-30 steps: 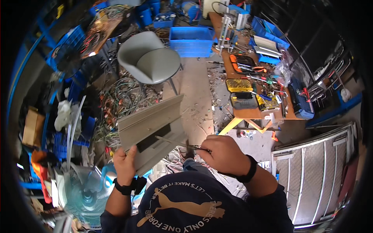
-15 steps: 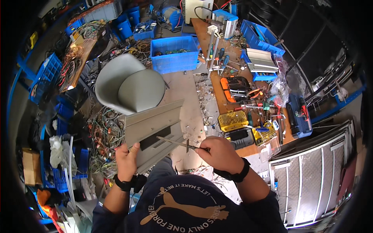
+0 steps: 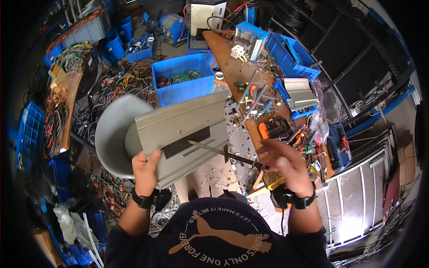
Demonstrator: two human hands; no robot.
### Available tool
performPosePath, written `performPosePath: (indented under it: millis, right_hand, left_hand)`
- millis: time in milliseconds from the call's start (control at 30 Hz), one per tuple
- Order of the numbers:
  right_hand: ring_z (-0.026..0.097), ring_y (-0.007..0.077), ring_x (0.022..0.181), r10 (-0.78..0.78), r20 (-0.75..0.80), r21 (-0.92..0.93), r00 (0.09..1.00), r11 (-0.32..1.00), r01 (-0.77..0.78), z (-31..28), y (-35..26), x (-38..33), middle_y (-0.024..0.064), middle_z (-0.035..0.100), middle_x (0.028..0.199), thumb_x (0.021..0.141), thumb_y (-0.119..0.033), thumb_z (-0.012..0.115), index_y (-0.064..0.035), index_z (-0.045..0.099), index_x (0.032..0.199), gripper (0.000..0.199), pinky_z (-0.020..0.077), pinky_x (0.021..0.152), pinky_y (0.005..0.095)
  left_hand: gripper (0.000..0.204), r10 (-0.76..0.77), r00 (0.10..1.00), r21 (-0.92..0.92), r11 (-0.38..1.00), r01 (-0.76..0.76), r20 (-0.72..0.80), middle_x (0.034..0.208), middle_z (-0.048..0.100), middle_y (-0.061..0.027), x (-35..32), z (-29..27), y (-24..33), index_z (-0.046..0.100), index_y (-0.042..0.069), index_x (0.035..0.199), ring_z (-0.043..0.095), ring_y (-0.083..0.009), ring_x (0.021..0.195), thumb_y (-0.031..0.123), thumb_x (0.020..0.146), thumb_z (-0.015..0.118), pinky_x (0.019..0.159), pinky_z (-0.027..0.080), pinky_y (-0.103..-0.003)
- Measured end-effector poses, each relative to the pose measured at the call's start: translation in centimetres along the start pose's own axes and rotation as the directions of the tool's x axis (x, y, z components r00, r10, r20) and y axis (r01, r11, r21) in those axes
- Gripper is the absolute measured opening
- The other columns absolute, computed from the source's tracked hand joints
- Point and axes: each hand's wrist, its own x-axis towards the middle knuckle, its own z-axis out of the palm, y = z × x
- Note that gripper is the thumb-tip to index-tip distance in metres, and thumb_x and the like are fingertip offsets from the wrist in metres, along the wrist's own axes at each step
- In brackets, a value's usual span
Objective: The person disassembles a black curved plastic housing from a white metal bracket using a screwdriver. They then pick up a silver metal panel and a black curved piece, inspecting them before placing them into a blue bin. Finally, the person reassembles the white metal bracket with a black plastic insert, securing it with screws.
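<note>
Your grey panel (image 3: 187,126) is held up in front of your chest, slanting up toward the right, with a long dark rectangular opening (image 3: 178,148) across its middle and a narrower slot below that. Your left hand (image 3: 146,169) is clamped on the panel's near left edge, thumb laid over the face beside the opening. A slender metal tool (image 3: 208,148) with a dark crosspiece (image 3: 226,152) reaches across the panel, its tip at the lower edge of the opening; you cannot tell from this view whether the tip touches. The tool's other end meets your right hand (image 3: 292,167), whose fingers are blurred and partly stretched out, so whether they close on it cannot be told. Your two hands are well apart, a dark band around each wrist. Behind the panel, partly covered by it, stands a grey chair (image 3: 117,127), and beyond that a blue basket (image 3: 183,92) with green pieces inside. To your right runs a brown desk (image 3: 220,47) strewn with tools, among them an orange-and-black case (image 3: 273,128), with a blue toolbox (image 3: 340,147) at its right side. Tangled cables (image 3: 117,178) spread over the floor to your left
</note>
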Motion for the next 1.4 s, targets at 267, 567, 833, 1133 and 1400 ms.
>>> performPosePath:
  millis: [267,567,833,1133,1400]
  right_hand:
    - [0.062,0.0174,0.079,0.139,-0.315,0.073,0.939,0.990,-0.122,-7.2,1.9,0.2,0.0146,0.065,0.095,0.087,-0.027,0.061,0.0078,0.054,0.111,0.043,0.0503,0.070,0.0281]
    - [0.060,0.0143,0.074,0.294,-0.517,0.061,0.804,0.949,-0.308,-16.5,6.7,4.8,0.0088,0.064,0.087,0.082,-0.014,0.066,0.0031,0.057,0.105,0.030,0.0485,0.066,0.0252]
    - [0.060,0.0145,0.079,0.317,-0.620,0.120,0.718,0.942,-0.313,-21.4,8.8,6.1,0.0095,0.064,0.089,0.080,-0.009,0.069,0.0049,0.056,0.107,0.033,0.0473,0.073,0.0255]
    - [0.057,0.0121,0.068,0.337,-0.844,0.232,0.418,0.931,-0.283,-18.4,13.1,5.2,0.0067,0.062,0.083,0.080,-0.030,0.070,0.0017,0.058,0.103,0.041,0.0456,0.061,0.0236]
    - [0.056,0.0134,0.068,0.366,-0.920,0.234,0.142,0.802,-0.549,-14.5,10.7,11.0,0.0093,0.063,0.086,0.082,-0.022,0.068,0.0025,0.056,0.106,0.037,0.0437,0.062,0.0247]
  left_hand:
    - [0.020,-0.052,0.999,-0.111,0.992,0.053,0.014,0.094,0.065,-0.0043,13.8,1.7,-2.6,0.064,-0.002,0.099,0.056,-0.0098,0.081,0.014,0.088,0.061,0.076,0.044,-0.025]
    - [0.015,-0.072,0.997,-0.091,0.993,0.072,-0.001,0.087,0.066,-0.0022,28.4,9.4,-7.5,0.065,0.001,0.093,0.057,-0.0072,0.074,0.015,0.087,0.063,0.070,0.044,-0.022]
    - [0.017,-0.097,0.990,0.032,0.995,0.094,0.100,0.084,0.066,-0.0032,38.4,16.8,-9.6,0.065,0.001,0.092,0.057,-0.0077,0.071,0.017,0.088,0.061,0.066,0.045,-0.023]
    - [0.019,-0.090,0.944,0.370,0.928,-0.036,0.318,0.069,0.060,0.0016,51.1,25.3,-14.5,0.064,-0.001,0.081,0.046,-0.0050,0.057,0.017,0.087,0.062,0.052,0.037,-0.023]
    - [0.038,-0.207,0.702,0.574,0.746,-0.338,0.682,0.050,0.045,-0.0052,61.6,32.7,-20.4,0.049,-0.001,0.059,0.037,-0.0115,0.046,0.024,0.083,0.066,0.045,0.030,-0.032]
